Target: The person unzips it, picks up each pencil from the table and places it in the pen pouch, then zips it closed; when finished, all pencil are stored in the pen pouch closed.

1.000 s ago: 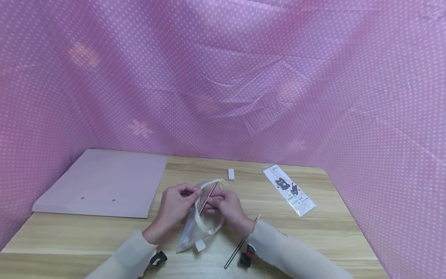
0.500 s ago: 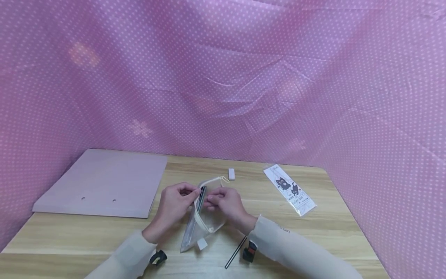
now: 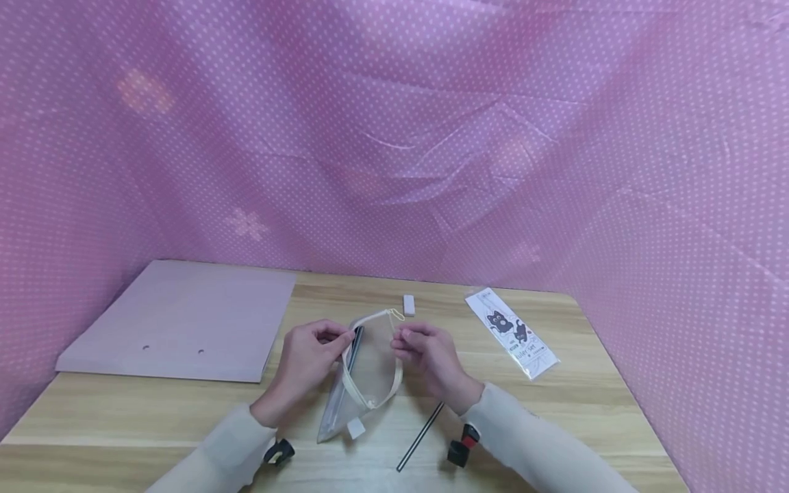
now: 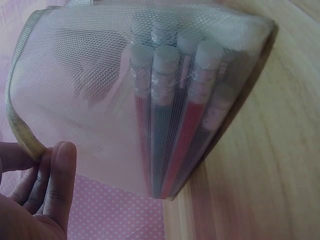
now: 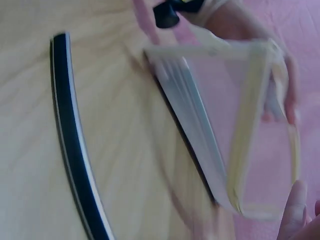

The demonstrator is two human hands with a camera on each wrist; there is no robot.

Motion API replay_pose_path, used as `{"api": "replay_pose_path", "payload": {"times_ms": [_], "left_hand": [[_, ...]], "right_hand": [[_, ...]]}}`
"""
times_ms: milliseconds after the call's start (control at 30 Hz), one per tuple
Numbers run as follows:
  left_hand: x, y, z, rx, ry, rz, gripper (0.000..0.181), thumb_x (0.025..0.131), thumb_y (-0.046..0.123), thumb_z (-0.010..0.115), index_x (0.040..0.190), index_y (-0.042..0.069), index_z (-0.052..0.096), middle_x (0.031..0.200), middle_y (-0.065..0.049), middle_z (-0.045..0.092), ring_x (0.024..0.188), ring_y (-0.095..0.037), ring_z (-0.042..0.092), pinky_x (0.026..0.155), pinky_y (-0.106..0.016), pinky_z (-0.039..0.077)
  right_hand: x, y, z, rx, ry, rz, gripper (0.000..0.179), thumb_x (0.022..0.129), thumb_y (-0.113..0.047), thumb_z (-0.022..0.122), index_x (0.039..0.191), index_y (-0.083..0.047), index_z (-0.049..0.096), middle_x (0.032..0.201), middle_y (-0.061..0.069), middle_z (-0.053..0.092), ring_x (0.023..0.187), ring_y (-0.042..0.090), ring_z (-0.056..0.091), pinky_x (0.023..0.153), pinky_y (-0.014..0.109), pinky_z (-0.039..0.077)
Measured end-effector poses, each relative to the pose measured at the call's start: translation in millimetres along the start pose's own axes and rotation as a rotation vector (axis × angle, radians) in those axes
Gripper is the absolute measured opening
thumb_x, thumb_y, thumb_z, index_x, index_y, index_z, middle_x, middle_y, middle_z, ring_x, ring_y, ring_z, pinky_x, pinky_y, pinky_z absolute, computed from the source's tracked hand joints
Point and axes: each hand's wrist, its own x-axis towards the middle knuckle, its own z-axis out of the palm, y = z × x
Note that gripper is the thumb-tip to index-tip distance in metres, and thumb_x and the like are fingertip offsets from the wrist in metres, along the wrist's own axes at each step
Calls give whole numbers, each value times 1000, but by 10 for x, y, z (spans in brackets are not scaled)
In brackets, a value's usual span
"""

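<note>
My left hand (image 3: 313, 352) pinches the left rim of a pale mesh zipper pouch (image 3: 377, 356), whose mouth gapes toward the head camera. Several red and dark pencils (image 4: 162, 125) with white eraser ends show through the mesh in the left wrist view. One dark pencil leans along the pouch's left side. At the opposite rim is my right hand (image 3: 434, 359), fingers partly bent, with no pencil visible in them. Its index finger (image 5: 295, 205) lies close to the rim in the blurred right wrist view. A dark striped pencil (image 3: 420, 437) lies below my right hand on the table.
Behind the pouch is a white eraser (image 3: 409, 305). A packaged ruler set (image 3: 513, 334) lies to the right. A large flat pale folder (image 3: 185, 322) covers the table's left back. Pink dotted cloth (image 3: 394, 150) hangs around the table (image 3: 592, 411).
My right hand was inside the pouch mouth and has drawn back right to its rim. A reddish pencil seen in the mouth earlier no longer sticks up. My left hand keeps its hold.
</note>
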Motion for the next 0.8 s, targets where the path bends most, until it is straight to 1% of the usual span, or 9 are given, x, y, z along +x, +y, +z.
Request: {"api": "replay_pose_path", "payload": {"times_ms": [100, 167, 267, 333, 400, 533, 600, 667, 800], "left_hand": [[-6, 2, -3, -1, -4, -1, 11, 89, 22, 78, 92, 11, 78, 84, -8, 77, 67, -12, 68, 59, -23, 58], [-10, 0, -4, 3, -6, -1, 11, 89, 22, 78, 91, 11, 78, 84, -8, 77, 67, -13, 68, 59, -23, 57], [-12, 2, -3, 16, -1, 4, 11, 90, 23, 78, 91, 12, 78, 84, -8, 77, 67, -12, 67, 58, -22, 56], [-13, 4, -4, 31, 6, 7, 11, 90, 24, 78, 90, 13, 78, 83, -7, 77, 68, -12, 66, 57, -21, 55], [-15, 5, -5, 43, 11, 11, 10, 90, 23, 78, 89, 13, 78, 81, -6, 76, 68, -12, 65, 57, -21, 54], [-20, 0, -3, 51, 9, 4, 9, 90, 23, 78, 89, 14, 77, 80, -4, 75, 69, -12, 64, 57, -21, 52], [-19, -3, 1, 47, 9, 3, 9, 90, 23, 78, 89, 13, 77, 80, -4, 75, 68, -12, 64, 57, -21, 53], [-17, -4, 4, 38, 8, 2, 10, 90, 23, 78, 90, 13, 77, 80, -4, 76, 68, -12, 65, 57, -21, 54], [-10, -3, 9, 16, 7, -1, 11, 90, 22, 78, 90, 11, 77, 82, -5, 77, 67, -12, 67, 58, -22, 57]], "right_hand": [[36, -68, -136, 21, 81, -18, 22, 95, 1, 58, 116, 8, 59, 87, 3, 74, 80, 14, 73, 80, 29, 63], [50, -118, -214, -30, 125, -56, 24, 95, 1, 59, 118, 7, 58, 90, 2, 73, 83, 14, 72, 83, 28, 62], [38, -184, -310, -223, 149, -141, 30, 93, -1, 64, 122, 5, 60, 101, 5, 72, 93, 15, 69, 87, 24, 59], [5, -210, -362, -402, 136, -210, 34, 91, -3, 68, 124, 2, 62, 111, 11, 71, 101, 19, 68, 90, 22, 57], [-54, -218, -401, -590, 97, -288, 35, 88, -3, 72, 122, -2, 65, 119, 15, 70, 107, 25, 66, 93, 25, 56], [-192, -184, -454, -915, -55, -462, 37, 81, -2, 79, 116, -10, 68, 120, 10, 71, 113, 28, 65, 97, 37, 57], [-257, -159, -467, -1049, -173, -539, 40, 79, -3, 81, 115, -13, 68, 119, 3, 71, 113, 23, 65, 97, 41, 57], [-315, -135, -477, -1149, -315, -598, 43, 77, -3, 82, 116, -13, 67, 118, 0, 71, 111, 21, 66, 96, 41, 58], [-417, -105, -485, -1334, -597, -620, 45, 76, -11, 84, 117, -16, 67, 118, -5, 69, 113, 13, 63, 102, 35, 54]]}}
